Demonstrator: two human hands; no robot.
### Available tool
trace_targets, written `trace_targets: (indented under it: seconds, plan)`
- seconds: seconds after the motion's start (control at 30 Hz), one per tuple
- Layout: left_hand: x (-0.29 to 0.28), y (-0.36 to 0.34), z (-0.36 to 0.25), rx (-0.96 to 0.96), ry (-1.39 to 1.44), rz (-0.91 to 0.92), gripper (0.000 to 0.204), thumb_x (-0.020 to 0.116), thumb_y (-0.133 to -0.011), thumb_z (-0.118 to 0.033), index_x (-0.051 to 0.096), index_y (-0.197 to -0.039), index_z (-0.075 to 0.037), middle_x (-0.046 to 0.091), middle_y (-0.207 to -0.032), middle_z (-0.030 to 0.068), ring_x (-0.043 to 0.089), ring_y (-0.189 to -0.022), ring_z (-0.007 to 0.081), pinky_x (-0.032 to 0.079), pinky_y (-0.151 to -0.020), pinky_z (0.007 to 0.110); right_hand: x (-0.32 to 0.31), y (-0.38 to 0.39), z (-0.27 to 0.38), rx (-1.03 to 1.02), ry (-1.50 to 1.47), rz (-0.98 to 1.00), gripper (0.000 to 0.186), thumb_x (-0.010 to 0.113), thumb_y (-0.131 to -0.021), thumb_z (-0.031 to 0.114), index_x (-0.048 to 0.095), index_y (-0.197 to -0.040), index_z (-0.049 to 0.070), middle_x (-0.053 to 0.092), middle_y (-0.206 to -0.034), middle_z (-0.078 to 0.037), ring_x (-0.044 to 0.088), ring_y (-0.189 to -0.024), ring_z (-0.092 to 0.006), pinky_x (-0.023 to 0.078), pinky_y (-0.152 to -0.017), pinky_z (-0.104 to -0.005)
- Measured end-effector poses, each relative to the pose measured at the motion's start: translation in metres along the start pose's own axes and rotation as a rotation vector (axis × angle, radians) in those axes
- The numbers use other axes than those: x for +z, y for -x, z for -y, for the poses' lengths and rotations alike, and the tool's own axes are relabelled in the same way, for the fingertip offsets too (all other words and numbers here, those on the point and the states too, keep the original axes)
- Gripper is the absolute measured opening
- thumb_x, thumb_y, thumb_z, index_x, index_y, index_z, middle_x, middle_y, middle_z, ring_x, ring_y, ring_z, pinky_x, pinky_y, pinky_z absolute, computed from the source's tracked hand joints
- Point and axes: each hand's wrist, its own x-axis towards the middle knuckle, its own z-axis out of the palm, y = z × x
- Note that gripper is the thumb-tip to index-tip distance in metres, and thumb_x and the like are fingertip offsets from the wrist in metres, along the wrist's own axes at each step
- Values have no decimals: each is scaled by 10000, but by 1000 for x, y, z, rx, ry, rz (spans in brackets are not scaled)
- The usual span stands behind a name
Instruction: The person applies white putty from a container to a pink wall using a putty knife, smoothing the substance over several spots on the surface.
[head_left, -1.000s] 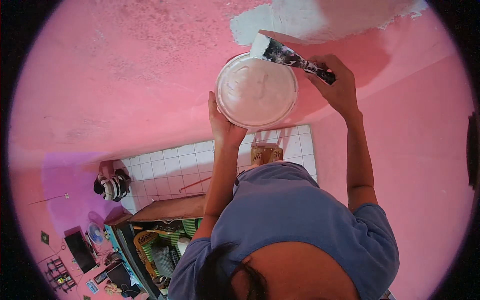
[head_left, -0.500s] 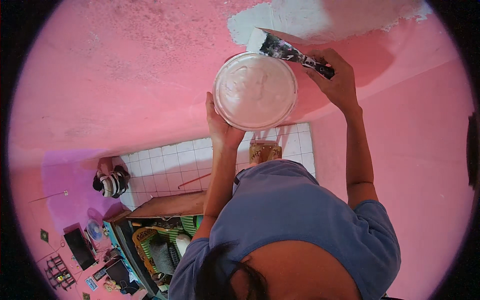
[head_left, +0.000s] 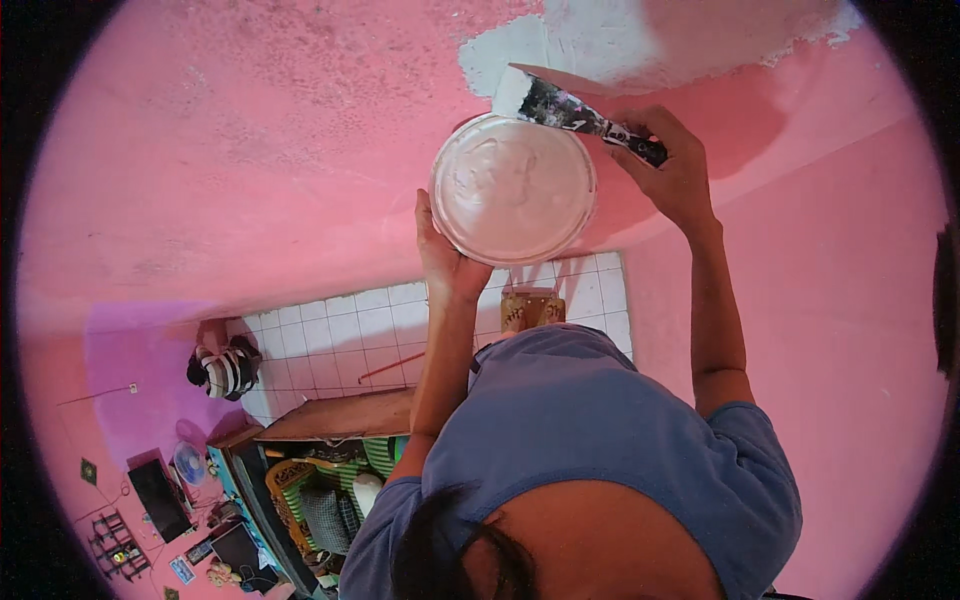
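Note:
My left hand (head_left: pixel 447 255) grips a round tub (head_left: pixel 515 188) of whitish paste from below and its left side. Wrapped round the dark handle of a putty knife (head_left: pixel 563 108), my right hand (head_left: pixel 672 160) holds it tilted over the tub's far rim. White paste coats the blade's tip, and dark stains mark the rest of the blade. Whether the blade touches the rim I cannot tell. Beyond the tub, a white patch (head_left: pixel 600 50) of spread paste covers part of the pink wall (head_left: pixel 330 150).
My feet stand on a small wooden stool (head_left: pixel 533 305) over white floor tiles (head_left: pixel 350 330). Another person (head_left: pixel 225 365) crouches at the left. Nearer on the left is a cabinet (head_left: pixel 340 415), with a fan (head_left: pixel 188 462) beyond it. A red stick (head_left: pixel 390 368) lies on the tiles.
The putty knife and tub sit slightly lower in the picture than before, with much of the room shifted likewise. Both hands keep their hold.

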Motion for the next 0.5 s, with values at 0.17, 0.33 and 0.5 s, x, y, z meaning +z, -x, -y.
trace_targets:
  seconds: [0.17,0.33,0.5]
  plan:
    - [3,0,2,22,-38,-18,584,355,-958,-503,424,-1343,-69,464,-1362,142,447,-1248,306,354,-1053,491,-1,0,-6,-10,9,-4,316,755,-735,132,632,-1024,91,644,-931,-69,648,-818,-196,517,-721,-310]
    - [2,1,1,10,-24,-6,586,362,-956,-505,425,-1343,-70,464,-1363,140,447,-1248,304,348,-1055,491,-1,-2,-6,-23,36,2,327,757,-733,129,631,-1033,94,644,-937,-74,650,-833,-194,518,-728,-308]
    - [-1,0,2,2,-10,39,588,371,-953,-507,426,-1343,-71,465,-1362,138,449,-1245,300,353,-1053,487,1,-2,-7,-40,15,-23,328,751,-739,134,630,-1042,97,638,-928,-73,647,-815,-200,516,-723,-314]
